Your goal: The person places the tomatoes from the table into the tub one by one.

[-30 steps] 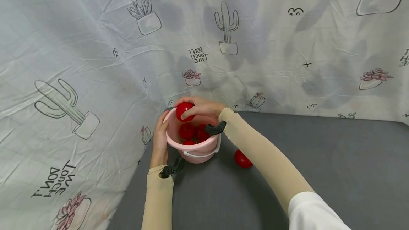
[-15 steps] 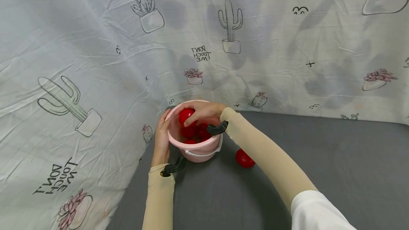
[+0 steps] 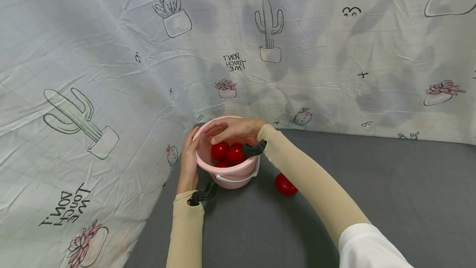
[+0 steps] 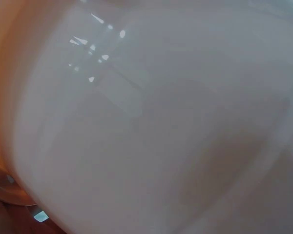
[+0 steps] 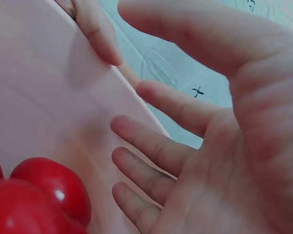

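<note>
A pink bucket (image 3: 234,171) with a white handle stands at the back left of the grey table. Several smooth, round red tomatoes (image 3: 236,154) lie inside it. My left hand (image 3: 189,161) grips its left side, with the thumb (image 5: 101,36) hooked over the rim in the right wrist view. Over the bucket's mouth hovers my right hand (image 3: 238,128), fingers spread and slightly bent, holding nothing. Below those fingers, the tomatoes (image 5: 51,187) show in the right wrist view. Bucket wall (image 4: 151,122) fills the left wrist view.
Another red tomato (image 3: 286,184) rests on the grey table (image 3: 260,226), right of the bucket and beside my right forearm. A whitish cloth (image 3: 316,53) printed with cacti hangs close behind the bucket and along the left side.
My right hand lowered a tomato into the bucket and let it go; the tomato now lies among the others. The left hand kept its grip. The view shifted slightly.
</note>
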The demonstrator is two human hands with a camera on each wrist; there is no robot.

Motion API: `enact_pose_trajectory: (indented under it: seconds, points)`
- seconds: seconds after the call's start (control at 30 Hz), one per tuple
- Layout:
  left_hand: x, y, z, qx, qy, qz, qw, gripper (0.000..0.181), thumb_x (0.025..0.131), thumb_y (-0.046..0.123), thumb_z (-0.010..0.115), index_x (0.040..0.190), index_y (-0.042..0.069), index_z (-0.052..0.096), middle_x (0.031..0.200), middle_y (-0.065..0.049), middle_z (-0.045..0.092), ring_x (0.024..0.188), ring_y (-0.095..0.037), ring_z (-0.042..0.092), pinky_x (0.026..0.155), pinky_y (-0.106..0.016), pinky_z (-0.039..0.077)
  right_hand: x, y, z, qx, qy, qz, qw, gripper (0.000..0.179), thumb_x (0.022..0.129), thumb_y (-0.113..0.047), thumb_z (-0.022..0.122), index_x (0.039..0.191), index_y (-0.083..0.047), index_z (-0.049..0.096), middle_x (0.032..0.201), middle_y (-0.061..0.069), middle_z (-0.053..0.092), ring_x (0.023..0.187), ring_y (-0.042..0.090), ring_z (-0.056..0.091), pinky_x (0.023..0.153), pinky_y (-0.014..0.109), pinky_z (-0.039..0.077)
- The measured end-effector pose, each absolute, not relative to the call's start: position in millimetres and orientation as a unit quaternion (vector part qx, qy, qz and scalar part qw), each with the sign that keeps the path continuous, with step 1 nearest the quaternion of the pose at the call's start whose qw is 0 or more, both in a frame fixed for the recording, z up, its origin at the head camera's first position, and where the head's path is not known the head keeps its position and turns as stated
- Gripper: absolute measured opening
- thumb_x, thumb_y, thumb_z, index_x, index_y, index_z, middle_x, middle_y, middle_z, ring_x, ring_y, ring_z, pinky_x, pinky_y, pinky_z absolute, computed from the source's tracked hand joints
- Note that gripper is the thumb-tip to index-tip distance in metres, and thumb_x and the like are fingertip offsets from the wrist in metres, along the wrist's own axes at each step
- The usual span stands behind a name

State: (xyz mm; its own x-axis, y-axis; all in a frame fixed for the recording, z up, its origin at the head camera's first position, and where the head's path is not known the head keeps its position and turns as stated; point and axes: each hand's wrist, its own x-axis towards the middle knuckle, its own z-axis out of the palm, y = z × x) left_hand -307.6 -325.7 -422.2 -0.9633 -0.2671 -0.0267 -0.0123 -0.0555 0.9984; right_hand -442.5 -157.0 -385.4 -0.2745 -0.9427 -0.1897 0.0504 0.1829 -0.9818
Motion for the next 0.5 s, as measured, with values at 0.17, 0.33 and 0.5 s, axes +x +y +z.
enact_pose_trajectory:
  seconds: [0.17, 0.33, 0.5]
  points:
    - [-309.6, -321.8, -418.2, 0.099, -0.682, -0.719, 0.088, 0.048, 0.107, 0.036, 0.039, 0.155, 0.029, 0.038, 0.159, 0.005, 0.038, 0.143, -0.017, 0.038, 0.123, -0.044, 0.032, -433.1, -149.5, -370.9, -0.343, 0.597, -0.555, 0.467, 0.058, 0.090, -0.024, 0.074, 0.145, -0.018, 0.053, 0.150, 0.000, 0.054, 0.144, 0.027, 0.043, 0.120, 0.055, 0.034]
    - [-310.5, -320.5, -417.0, 0.095, -0.679, -0.722, 0.091, 0.048, 0.107, 0.036, 0.039, 0.154, 0.029, 0.039, 0.158, 0.004, 0.040, 0.142, -0.018, 0.039, 0.123, -0.044, 0.031, -429.1, -144.9, -362.8, -0.330, 0.562, -0.596, 0.468, 0.053, 0.097, -0.016, 0.064, 0.148, -0.011, 0.048, 0.150, 0.010, 0.053, 0.146, 0.038, 0.041, 0.123, 0.058, 0.025]
    - [-306.9, -324.4, -419.6, 0.104, -0.676, -0.725, 0.086, 0.048, 0.108, 0.035, 0.037, 0.156, 0.028, 0.037, 0.159, 0.004, 0.039, 0.142, -0.017, 0.038, 0.123, -0.042, 0.031, -426.3, -135.2, -355.6, -0.384, 0.531, -0.596, 0.464, 0.060, 0.099, -0.013, 0.056, 0.154, -0.002, 0.035, 0.158, 0.023, 0.041, 0.147, 0.039, 0.039, 0.125, 0.054, 0.024]
